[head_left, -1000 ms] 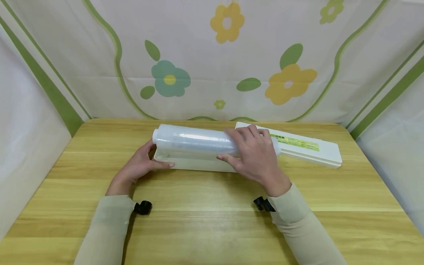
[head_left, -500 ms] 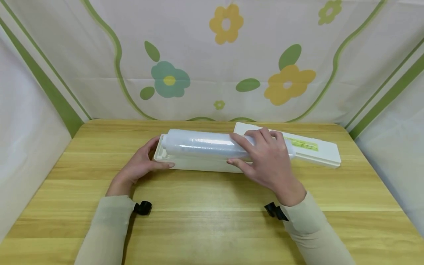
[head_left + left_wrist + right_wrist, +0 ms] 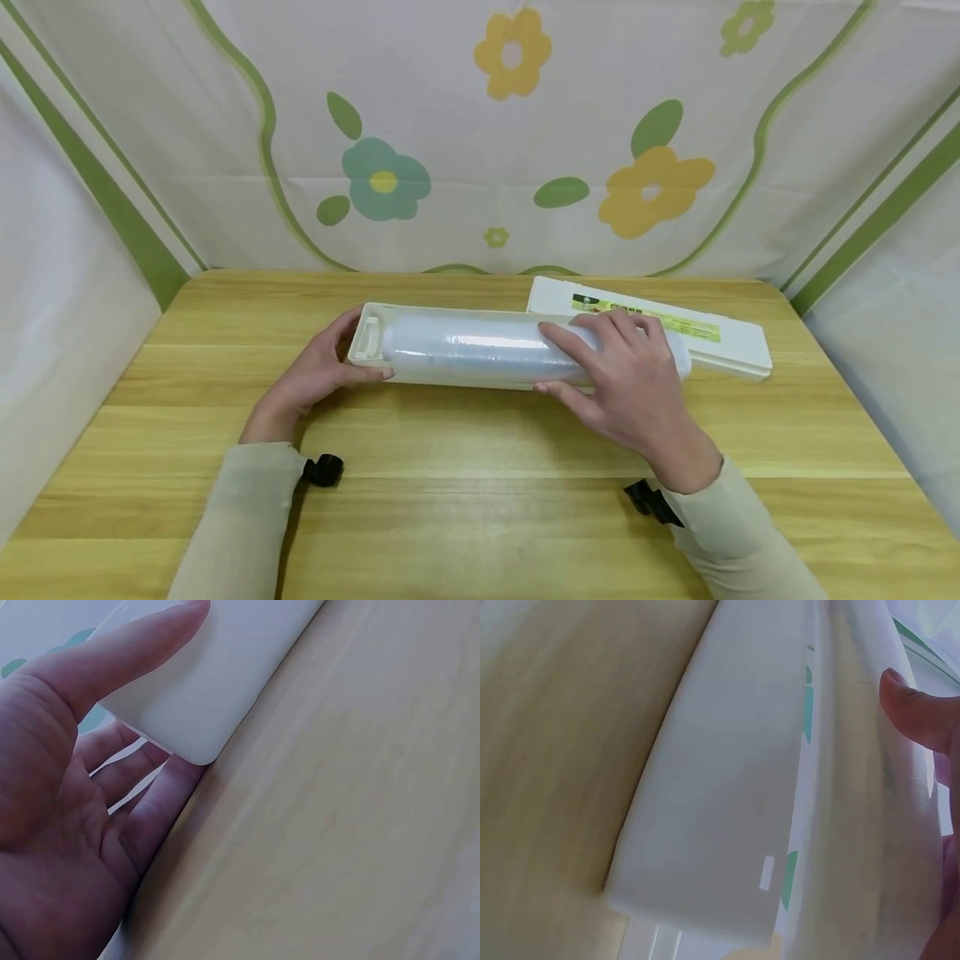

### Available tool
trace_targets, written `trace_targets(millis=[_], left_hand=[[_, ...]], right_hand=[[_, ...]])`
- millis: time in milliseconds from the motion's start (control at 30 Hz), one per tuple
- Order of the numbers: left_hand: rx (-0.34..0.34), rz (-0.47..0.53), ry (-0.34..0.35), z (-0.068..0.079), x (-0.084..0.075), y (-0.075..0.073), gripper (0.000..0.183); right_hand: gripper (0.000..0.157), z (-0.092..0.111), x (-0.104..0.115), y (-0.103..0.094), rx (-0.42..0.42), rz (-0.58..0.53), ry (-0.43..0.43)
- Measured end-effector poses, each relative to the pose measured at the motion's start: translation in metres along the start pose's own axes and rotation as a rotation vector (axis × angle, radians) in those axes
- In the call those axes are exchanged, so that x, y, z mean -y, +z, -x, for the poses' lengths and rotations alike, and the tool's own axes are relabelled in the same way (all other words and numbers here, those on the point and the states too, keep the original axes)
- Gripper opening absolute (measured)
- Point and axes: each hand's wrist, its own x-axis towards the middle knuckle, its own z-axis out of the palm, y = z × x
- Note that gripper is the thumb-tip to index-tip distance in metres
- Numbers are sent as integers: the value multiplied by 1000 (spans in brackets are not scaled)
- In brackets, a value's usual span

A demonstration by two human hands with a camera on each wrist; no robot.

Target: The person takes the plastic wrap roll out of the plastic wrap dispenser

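A clear-wrapped roll of cling film [image 3: 480,346] lies lengthwise over a long white plastic box [image 3: 367,340], its left part low between the walls. My right hand [image 3: 626,387] grips the roll near its right end, thumb at the front and fingers over the back. In the right wrist view a gap shows between the roll [image 3: 855,795] and the box's front wall [image 3: 705,765]. My left hand [image 3: 315,367] holds the box's left end, thumb along the front wall and the other fingers around the corner. The box's right end is hidden behind the right hand in the head view.
Behind the right hand a white lid [image 3: 731,340] with a yellow-green label lies slantwise on the wooden table [image 3: 465,500]. A flowered curtain [image 3: 450,108] hangs along the table's back edge, and pale cloth closes off both sides.
My right hand has carried the roll to the right and down, from above the box's left end into its opening. The left hand and the box stay in place.
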Motion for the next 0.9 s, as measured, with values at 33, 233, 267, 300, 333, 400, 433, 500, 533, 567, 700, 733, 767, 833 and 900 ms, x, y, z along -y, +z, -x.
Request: trace_targets(millis=[33,233,267,300,333,400,433,500,533,567,700,733,767,833,900], left_hand=[[-1,-3,-2,0,0,0,106],[-2,-21,4,-1,-1,-1,105],[-2,-24,7,-2,-1,-1,105],[-2,-27,9,-2,0,-1,105],[-2,-29,10,-2,0,-1,104],[-3,-26,9,-2,0,-1,105],[-4,-22,8,-2,0,-1,105],[-4,-14,4,-2,1,0,107],[-3,-10,3,-2,0,0,108],[-3,-7,0,-2,0,0,108],[-7,-7,-8,-2,0,0,111],[-9,-10,-9,-2,0,0,112],[-9,-13,-11,-1,-1,0,112],[-8,-18,-11,-1,-1,0,112],[-5,-21,-11,-2,-1,0,112]], right_hand=[[61,1,0,-1,-7,-4,-4],[59,7,0,-4,-43,-28,-18],[59,9,0,-5,-43,-30,-19],[59,10,0,-6,-42,-29,-20],[59,12,0,-6,-40,-29,-19],[59,16,-1,-8,-34,-29,-18],[60,19,-1,-9,-24,-27,-16],[61,24,-1,-11,-2,-27,-9],[61,26,-1,-12,5,-31,-6],[62,29,-1,-13,13,-32,-4],[62,37,-3,-16,29,-40,3],[61,38,-3,-17,31,-40,4],[61,40,-4,-18,38,-35,6],[61,45,-5,-19,47,-29,6],[61,49,-7,-21,57,-22,5]])
